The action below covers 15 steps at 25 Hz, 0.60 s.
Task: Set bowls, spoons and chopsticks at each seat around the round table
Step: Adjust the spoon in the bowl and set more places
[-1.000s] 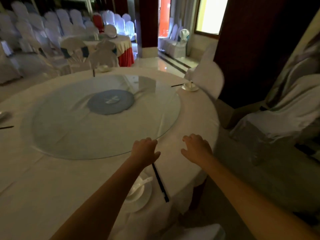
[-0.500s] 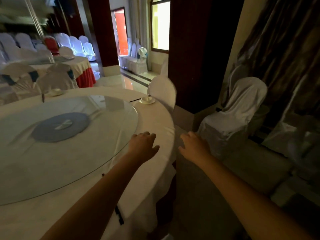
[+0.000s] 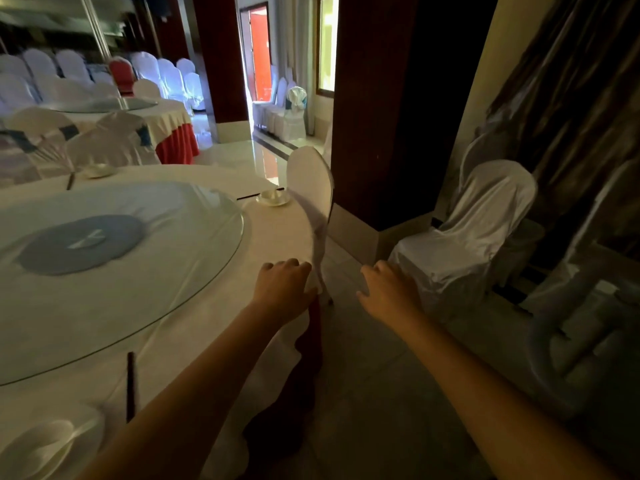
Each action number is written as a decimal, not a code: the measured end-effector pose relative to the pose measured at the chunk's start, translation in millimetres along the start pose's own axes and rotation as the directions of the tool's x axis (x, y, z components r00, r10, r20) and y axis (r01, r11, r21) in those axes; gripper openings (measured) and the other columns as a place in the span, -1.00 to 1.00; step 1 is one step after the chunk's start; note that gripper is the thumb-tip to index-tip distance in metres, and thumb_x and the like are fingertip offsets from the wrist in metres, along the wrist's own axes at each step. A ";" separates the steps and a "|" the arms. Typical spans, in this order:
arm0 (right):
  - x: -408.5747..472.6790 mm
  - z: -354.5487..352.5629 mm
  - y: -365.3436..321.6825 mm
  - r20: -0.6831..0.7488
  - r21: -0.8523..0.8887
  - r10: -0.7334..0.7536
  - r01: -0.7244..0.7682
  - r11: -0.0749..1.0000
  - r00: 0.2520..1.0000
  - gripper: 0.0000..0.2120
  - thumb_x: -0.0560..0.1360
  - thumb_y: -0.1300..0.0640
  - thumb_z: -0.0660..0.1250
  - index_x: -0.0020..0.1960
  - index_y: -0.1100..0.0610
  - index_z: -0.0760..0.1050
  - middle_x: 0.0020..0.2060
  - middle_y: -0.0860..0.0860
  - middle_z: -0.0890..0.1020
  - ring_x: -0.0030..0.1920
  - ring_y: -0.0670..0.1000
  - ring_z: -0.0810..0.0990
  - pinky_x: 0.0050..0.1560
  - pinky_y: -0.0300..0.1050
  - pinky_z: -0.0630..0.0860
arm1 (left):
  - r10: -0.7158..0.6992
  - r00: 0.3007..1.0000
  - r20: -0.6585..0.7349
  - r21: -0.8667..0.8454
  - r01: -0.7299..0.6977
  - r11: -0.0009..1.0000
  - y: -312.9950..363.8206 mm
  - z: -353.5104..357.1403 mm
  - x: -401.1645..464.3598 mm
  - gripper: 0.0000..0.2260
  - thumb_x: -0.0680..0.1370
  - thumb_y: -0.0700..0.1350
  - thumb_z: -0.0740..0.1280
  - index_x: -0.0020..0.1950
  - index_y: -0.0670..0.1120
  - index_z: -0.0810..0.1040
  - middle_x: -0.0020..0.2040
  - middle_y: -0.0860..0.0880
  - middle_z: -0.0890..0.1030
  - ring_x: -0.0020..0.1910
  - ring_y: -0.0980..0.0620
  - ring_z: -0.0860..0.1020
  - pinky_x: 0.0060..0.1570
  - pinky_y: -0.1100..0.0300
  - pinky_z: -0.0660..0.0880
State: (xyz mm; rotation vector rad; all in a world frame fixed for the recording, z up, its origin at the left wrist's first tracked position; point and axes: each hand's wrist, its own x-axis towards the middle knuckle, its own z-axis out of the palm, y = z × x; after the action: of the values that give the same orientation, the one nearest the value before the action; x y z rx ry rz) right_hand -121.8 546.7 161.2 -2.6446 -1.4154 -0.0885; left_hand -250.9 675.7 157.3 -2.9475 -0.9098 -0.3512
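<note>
The round table (image 3: 270, 237) wears a white cloth and carries a glass turntable (image 3: 114, 271). A white bowl on a plate (image 3: 41, 448) lies at the near left edge, with dark chopsticks (image 3: 130, 386) just right of it. Another bowl on a saucer (image 3: 273, 197) sits at the far right rim with chopsticks (image 3: 258, 194) beside it. A third bowl (image 3: 98, 170) and chopsticks (image 3: 70, 181) are at the far side. My left hand (image 3: 282, 289) hovers over the table's right edge, fingers loosely curled, holding nothing. My right hand (image 3: 388, 292) is out past the edge over the floor, also holding nothing.
A white-covered chair (image 3: 311, 188) stands at the table's right rim. Another covered chair (image 3: 478, 230) sits by a dark pillar (image 3: 381, 116) to the right. More covered chairs and a second set table (image 3: 162, 123) fill the back left. Tiled floor runs between.
The view has swung to the right along the table's rim. The near bowl and chopsticks have slid to the lower left, and both hands now reach past the table's right edge.
</note>
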 end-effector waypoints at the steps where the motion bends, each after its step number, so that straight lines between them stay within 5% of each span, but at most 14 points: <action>1: 7.2 2.0 5.6 -0.002 0.002 -0.006 0.006 1.000 1.000 -0.64 0.55 0.00 0.20 0.29 0.12 0.35 0.27 0.13 0.42 0.28 0.16 0.39 0.18 0.03 0.40 | -0.003 1.000 0.007 0.008 0.003 1.000 3.7 1.5 9.2 -0.62 0.52 0.11 0.22 0.26 -0.04 0.43 0.12 -0.05 0.56 0.08 -0.05 0.54 0.16 0.05 0.39; 15: 250.4 15.1 103.5 -0.026 -0.004 0.059 -0.059 0.998 0.998 -0.59 0.56 0.04 0.21 0.37 0.11 0.28 0.33 0.13 0.38 0.34 0.15 0.34 0.27 0.04 0.35 | 0.051 0.998 0.026 -0.050 -0.050 0.998 20.4 65.5 280.8 -0.61 0.54 0.10 0.20 0.33 -0.03 0.38 0.21 -0.05 0.52 0.18 -0.02 0.49 0.25 0.04 0.34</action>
State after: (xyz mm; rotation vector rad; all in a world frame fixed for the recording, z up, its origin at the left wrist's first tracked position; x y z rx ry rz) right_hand 103.1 698.5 165.9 -2.6764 -1.3290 -0.1198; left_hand -0.7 820.4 157.5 -3.0214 -0.8398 -0.3367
